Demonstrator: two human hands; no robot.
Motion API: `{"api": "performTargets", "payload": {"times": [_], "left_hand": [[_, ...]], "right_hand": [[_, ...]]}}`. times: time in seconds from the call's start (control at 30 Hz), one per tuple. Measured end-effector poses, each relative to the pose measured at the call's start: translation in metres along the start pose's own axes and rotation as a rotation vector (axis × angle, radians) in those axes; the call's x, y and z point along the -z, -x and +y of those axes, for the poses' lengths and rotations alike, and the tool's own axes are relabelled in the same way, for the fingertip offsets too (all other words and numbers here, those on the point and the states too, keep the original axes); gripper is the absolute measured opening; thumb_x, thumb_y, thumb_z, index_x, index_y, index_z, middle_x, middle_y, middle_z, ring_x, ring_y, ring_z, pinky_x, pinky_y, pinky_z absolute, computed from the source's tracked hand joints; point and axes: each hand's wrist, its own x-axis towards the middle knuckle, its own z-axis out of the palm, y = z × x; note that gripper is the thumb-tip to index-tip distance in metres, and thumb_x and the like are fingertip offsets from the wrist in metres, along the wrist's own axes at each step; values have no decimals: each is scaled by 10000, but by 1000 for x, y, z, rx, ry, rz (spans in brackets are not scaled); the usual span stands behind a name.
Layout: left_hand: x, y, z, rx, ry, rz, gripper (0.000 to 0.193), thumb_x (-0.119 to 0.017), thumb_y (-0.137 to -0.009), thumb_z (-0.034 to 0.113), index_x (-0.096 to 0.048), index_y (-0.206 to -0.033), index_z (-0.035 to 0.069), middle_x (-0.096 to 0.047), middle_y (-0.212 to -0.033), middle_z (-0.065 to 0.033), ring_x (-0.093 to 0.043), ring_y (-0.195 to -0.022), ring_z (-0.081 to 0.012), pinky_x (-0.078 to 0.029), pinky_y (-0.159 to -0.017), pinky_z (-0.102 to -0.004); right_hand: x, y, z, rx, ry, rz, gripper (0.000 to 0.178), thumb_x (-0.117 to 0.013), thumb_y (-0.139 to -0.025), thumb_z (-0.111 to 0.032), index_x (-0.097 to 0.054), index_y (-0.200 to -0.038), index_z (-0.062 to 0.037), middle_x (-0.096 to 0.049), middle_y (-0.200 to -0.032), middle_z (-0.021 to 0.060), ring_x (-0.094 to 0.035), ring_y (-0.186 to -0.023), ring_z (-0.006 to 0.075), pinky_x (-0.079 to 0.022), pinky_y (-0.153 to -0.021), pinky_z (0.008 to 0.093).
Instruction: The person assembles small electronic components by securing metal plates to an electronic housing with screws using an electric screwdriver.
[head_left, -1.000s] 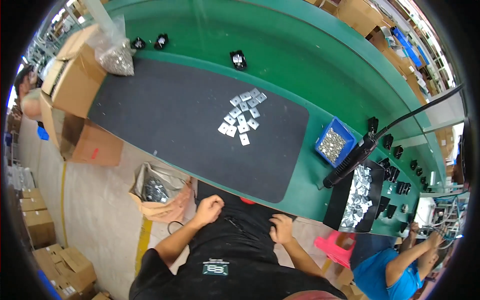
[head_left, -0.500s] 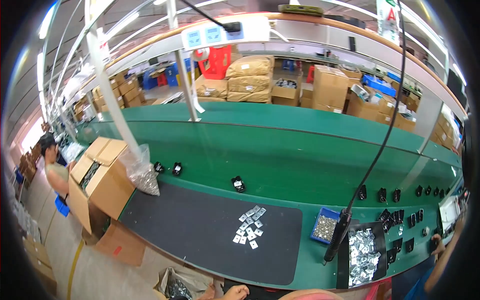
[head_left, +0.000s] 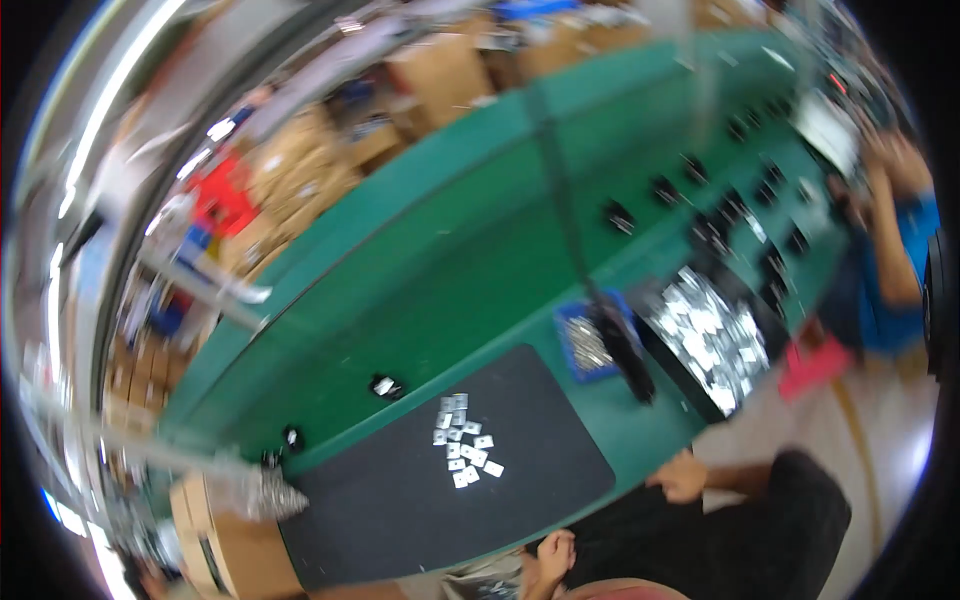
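My left hand is low in the view, below the front edge of the bench. Its fingers are curled in, and nothing shows in them. Farther right, my right hand rests by the bench edge above my dark clothing, its fingers smeared by motion. Several small pale metal plates with holes lie grouped on the black mat. Beside the mat, a blue tray holds small metal parts. A black tray is heaped with shiny metal pieces. A dark electric screwdriver hangs over the blue tray.
Several black parts stand along the green bench. A clear bag of small parts leans by a cardboard box at lower left. An open bag lies near my left hand. Another person in blue works at right.
The view has swung right and tilted, blurring the scene. My right hand and forearm now show. My left hand appears farther right in the picture, still curled.
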Motion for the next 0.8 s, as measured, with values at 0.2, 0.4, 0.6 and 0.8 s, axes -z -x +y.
{"api": "performTargets", "payload": {"times": [0.2,0.4,0.6,0.8], "left_hand": [[-2,-1,-14,19,-88,60,208,-412,-952,59,-520,-777,23,-453,-567,-29,-429,-406,-105,-365,-360,-246],[9,0,-17,-24,-111,28,215,-421,-961,78,-507,-774,14,-461,-594,-39,-424,-398,-104,-373,-354,-245],[8,-1,-8,16,-140,15,204,-420,-967,94,-507,-802,13,-457,-580,-36,-422,-387,-102,-371,-350,-243],[2,-2,-6,27,-125,29,205,-419,-969,89,-506,-803,7,-448,-568,-36,-402,-380,-105,-362,-352,-251]], "right_hand": [[20,16,-5,38,-86,1,382,-537,-753,-197,-588,-1127,-138,-553,-1289,52,-458,-1233,256,-277,-1053,450],[10,15,-15,20,-72,-3,372,-538,-771,-191,-587,-1137,-141,-554,-1290,43,-465,-1226,239,-279,-1060,431],[5,16,-14,41,-86,21,370,-540,-776,-179,-588,-1141,-144,-558,-1284,40,-473,-1218,233,-284,-1060,423],[8,17,-11,35,-90,51,354,-540,-777,-169,-596,-1125,-139,-565,-1272,41,-474,-1220,228,-286,-1057,419]]}}
